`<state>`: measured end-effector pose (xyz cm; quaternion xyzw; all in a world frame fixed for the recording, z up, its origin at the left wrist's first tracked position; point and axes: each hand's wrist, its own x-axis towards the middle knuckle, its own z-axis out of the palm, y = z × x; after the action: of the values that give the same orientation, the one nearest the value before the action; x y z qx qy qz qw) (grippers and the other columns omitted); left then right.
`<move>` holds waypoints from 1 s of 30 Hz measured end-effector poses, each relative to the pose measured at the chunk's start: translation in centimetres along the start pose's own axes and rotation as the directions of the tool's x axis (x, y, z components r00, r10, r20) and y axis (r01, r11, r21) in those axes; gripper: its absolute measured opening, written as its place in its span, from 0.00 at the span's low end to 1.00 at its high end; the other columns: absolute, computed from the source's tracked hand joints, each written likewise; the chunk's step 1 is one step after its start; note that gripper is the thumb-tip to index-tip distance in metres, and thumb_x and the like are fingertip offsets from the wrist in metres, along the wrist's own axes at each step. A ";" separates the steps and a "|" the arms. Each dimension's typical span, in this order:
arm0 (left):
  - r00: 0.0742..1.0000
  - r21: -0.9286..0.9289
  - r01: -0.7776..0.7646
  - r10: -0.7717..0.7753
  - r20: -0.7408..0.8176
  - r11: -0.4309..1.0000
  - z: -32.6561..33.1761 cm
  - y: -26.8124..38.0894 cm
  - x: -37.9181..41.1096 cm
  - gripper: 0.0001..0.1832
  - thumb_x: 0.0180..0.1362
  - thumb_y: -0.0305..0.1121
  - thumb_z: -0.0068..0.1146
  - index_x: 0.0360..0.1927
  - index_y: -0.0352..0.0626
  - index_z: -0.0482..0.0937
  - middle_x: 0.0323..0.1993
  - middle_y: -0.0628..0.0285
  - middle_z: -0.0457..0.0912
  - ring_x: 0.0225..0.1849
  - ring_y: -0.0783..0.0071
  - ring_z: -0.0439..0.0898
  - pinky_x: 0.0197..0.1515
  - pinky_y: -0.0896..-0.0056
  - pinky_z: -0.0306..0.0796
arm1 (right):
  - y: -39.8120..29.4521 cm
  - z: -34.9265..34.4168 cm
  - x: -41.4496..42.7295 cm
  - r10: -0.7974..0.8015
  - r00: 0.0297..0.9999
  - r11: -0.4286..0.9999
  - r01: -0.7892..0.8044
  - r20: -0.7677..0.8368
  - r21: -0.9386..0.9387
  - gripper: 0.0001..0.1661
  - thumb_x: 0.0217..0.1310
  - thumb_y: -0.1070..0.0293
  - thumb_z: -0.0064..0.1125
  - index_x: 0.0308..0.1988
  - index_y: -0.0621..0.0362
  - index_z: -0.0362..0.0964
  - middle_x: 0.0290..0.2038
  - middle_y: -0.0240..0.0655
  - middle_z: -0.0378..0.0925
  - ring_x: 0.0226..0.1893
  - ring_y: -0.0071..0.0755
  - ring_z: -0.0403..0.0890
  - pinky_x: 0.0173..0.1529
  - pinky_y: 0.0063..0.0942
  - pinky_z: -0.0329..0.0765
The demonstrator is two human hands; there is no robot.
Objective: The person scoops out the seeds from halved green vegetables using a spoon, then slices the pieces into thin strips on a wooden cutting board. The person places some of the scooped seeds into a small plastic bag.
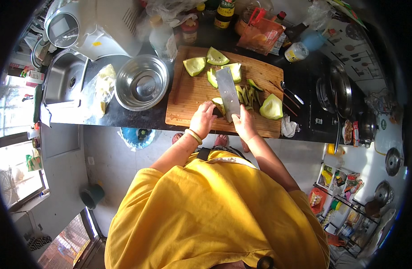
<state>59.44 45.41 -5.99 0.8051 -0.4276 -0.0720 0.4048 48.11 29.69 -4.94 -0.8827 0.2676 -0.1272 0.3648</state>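
Note:
My right hand [243,122] is closed around the handle of a broad cleaver [228,89], whose blade points away from me over a wooden cutting board [192,90]. My left hand [203,119] rests at the board's near edge, its fingertips by a small green piece [219,103] left of the blade; whether it grips the piece is unclear. Pale green melon or gourd chunks [194,66] lie at the board's far side, some partly under the blade. Right of the blade are several thin green strips [247,95], and a larger hollowed chunk [271,107] sits near the right edge.
A steel bowl [141,83] and a plastic bag [105,87] stand left of the board, with a sink [66,79] beyond. Bottles and jars [225,14] line the back. Chopsticks [284,97], a spoon [291,92] and a crumpled cloth [288,126] are at the right, then a wok [340,89].

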 end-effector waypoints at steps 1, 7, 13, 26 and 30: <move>1.000 0.005 0.007 -0.007 0.003 1.000 0.0 0.0 0.0 0.21 0.50 0.27 0.61 0.49 0.35 0.72 0.52 0.47 0.72 0.55 0.49 0.70 0.58 0.59 0.66 | -0.4 -0.4 0.1 0.001 1.000 1.000 -0.001 0.030 -0.015 0.26 0.53 0.68 0.58 0.51 0.67 0.67 0.33 0.54 0.78 0.33 0.57 0.80 0.39 0.45 0.76; 1.000 0.023 -0.004 0.004 0.006 1.000 -0.1 -0.1 0.1 0.22 0.50 0.27 0.61 0.49 0.35 0.72 0.53 0.48 0.72 0.56 0.49 0.70 0.59 0.59 0.65 | -1.7 -2.5 0.4 0.094 0.993 0.995 -0.094 0.067 0.009 0.27 0.53 0.69 0.58 0.52 0.68 0.67 0.34 0.57 0.77 0.35 0.57 0.80 0.40 0.43 0.77; 1.000 -0.004 0.023 -0.023 0.016 1.000 -0.4 0.4 0.1 0.21 0.51 0.27 0.60 0.49 0.35 0.72 0.53 0.48 0.72 0.55 0.49 0.70 0.59 0.59 0.66 | -1.6 -4.2 1.1 0.077 0.995 0.997 -0.079 0.056 0.024 0.25 0.51 0.74 0.57 0.52 0.69 0.67 0.34 0.55 0.77 0.35 0.56 0.79 0.42 0.42 0.76; 1.000 -0.024 -0.009 0.009 -0.025 1.000 -0.4 0.2 0.1 0.22 0.49 0.26 0.62 0.49 0.36 0.72 0.52 0.50 0.72 0.53 0.49 0.71 0.54 0.59 0.69 | -4.4 -5.1 -1.7 -0.028 0.981 0.993 0.049 0.189 -0.112 0.23 0.55 0.70 0.55 0.52 0.66 0.69 0.29 0.53 0.77 0.32 0.56 0.79 0.38 0.44 0.75; 0.999 -0.021 0.030 -0.030 0.017 0.999 -0.6 0.3 0.1 0.22 0.49 0.26 0.60 0.49 0.34 0.71 0.53 0.49 0.70 0.55 0.50 0.69 0.58 0.60 0.67 | -6.4 -5.4 -2.0 -0.022 0.967 0.973 0.079 0.255 -0.218 0.22 0.55 0.70 0.54 0.51 0.63 0.69 0.30 0.51 0.77 0.33 0.57 0.78 0.38 0.46 0.75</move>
<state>59.61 45.59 -5.41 0.8064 -0.4181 -0.0893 0.4085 46.63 31.46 3.34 -0.9340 0.2092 0.0074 0.2895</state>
